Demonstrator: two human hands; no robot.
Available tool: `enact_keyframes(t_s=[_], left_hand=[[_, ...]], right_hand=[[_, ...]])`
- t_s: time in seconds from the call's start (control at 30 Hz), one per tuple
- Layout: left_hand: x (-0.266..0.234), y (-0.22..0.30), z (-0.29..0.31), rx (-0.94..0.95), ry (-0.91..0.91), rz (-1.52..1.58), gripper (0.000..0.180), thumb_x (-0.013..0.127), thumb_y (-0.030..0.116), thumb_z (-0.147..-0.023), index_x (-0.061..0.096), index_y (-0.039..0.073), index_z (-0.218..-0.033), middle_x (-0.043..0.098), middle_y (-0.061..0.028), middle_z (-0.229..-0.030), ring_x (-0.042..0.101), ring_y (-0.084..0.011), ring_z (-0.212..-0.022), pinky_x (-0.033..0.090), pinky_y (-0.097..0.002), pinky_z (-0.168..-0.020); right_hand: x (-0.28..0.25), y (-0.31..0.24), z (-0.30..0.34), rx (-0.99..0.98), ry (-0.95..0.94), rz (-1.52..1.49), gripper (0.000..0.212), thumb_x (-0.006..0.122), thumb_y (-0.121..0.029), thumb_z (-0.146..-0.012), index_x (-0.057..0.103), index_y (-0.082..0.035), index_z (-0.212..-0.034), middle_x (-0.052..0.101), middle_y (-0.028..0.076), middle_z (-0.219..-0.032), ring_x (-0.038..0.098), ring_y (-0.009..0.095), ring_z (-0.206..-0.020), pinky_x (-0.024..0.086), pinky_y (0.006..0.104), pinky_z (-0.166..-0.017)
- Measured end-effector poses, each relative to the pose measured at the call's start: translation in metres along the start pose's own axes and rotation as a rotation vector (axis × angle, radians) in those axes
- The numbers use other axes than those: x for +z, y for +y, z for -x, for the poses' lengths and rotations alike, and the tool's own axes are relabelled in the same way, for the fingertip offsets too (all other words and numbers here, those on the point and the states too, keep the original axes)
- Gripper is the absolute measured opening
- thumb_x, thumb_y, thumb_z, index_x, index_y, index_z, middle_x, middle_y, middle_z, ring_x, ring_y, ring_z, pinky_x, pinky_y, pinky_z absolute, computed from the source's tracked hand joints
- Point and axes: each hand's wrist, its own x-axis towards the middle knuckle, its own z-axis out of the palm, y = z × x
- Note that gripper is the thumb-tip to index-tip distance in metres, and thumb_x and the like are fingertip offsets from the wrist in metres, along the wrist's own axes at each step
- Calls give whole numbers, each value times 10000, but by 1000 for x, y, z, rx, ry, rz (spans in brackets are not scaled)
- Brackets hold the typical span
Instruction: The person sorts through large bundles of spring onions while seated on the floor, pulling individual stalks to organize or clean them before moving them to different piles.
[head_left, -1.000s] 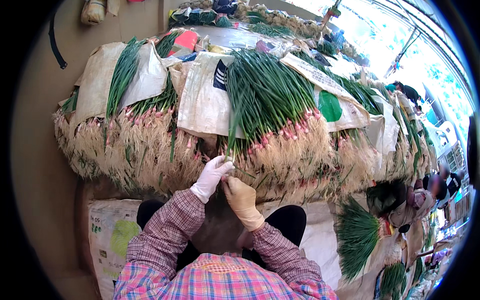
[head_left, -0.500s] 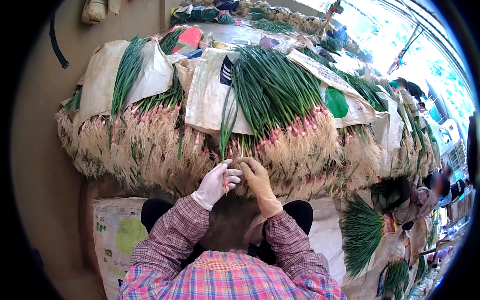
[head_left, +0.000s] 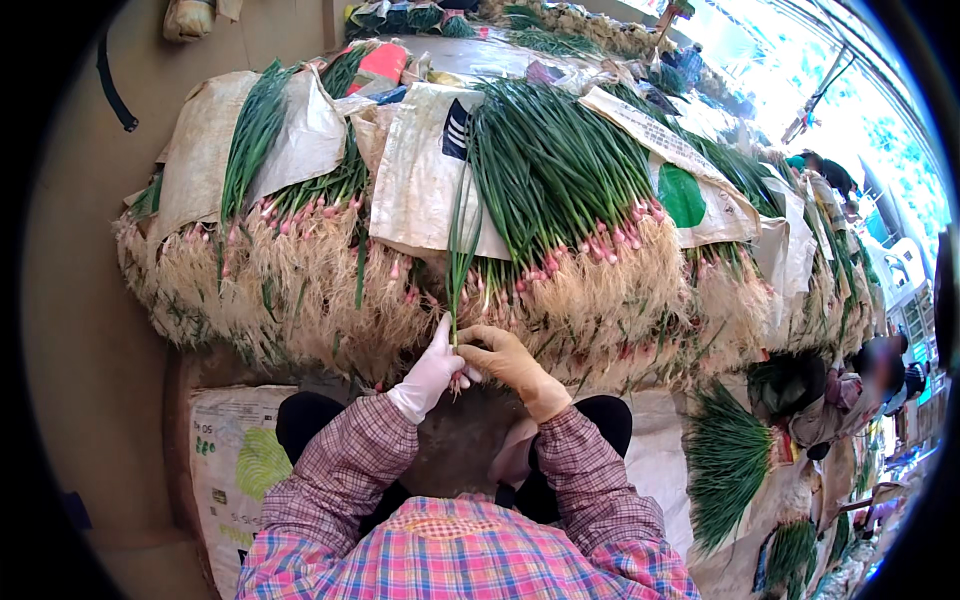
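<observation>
My left hand [head_left: 430,376], in a white glove, is closed around the lower stem of a spring onion [head_left: 462,262]. Its long green leaves point away from me over a white sack, and its bulb and short roots poke out under my fingers. My right hand [head_left: 508,368], in a tan rubber glove, pinches at the same stem beside the left thumb; its fingertips are partly hidden. Just beyond lies a big heap of spring onions [head_left: 560,170], green leaves far, pink bulbs in the middle, pale stringy roots [head_left: 610,290] toward me.
White woven sacks [head_left: 415,165] cover parts of the heap. A fanned bundle of spring onions [head_left: 728,460] lies at my right on sacking. Another person [head_left: 835,415] sits beyond it. A printed sack [head_left: 232,460] lies by my left knee; a wall [head_left: 90,300] stands at left.
My right hand has moved nearer and slightly left, from the heap's edge to the left hand. The spring onion has shifted slightly right with my left hand.
</observation>
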Motion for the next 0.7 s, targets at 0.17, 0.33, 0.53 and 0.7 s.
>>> enact_keyframes(t_s=[0.17, 0.33, 0.53, 0.7], left_hand=[[1, -10, 6, 0, -48, -24, 708, 388, -27, -855, 37, 93, -1459, 598, -116, -767, 566, -134, -530, 445, -220, -461], [-3, -2, 11, -31, -129, -33, 662, 359, -22, -869, 61, 88, -1450, 609, -109, -814, 559, -118, -519, 421, -205, -420], [-1, 13, 22, -66, -127, 112, 580, 398, 48, -905, 136, 8, -1421, 643, -169, -886, 489, -88, -479, 339, -174, -401], [-3, 14, 26, 260, 106, 154, 260, 409, 203, -988, 566, 20, -1086, 610, -28, -658, 370, -19, -420, 260, -154, -382]], right_hand=[[8, 13, -1, -326, 143, 371, 127, 568, -119, -857, 550, 6, -850, 567, 135, -769, 584, 251, -699, 455, 348, -620], [20, 10, 5, -379, 250, 864, 79, 561, -128, -846, 526, -59, -862, 577, 151, -749, 591, 349, -672, 469, 402, -582], [-19, 22, -1, -335, 499, 1239, 71, 544, -108, -834, 506, -64, -873, 568, 103, -752, 603, 281, -613, 488, 373, -500], [-22, -10, -52, -279, 978, 1273, 207, 604, -241, -842, 509, -68, -904, 557, 109, -854, 607, 281, -621, 490, 361, -511]])
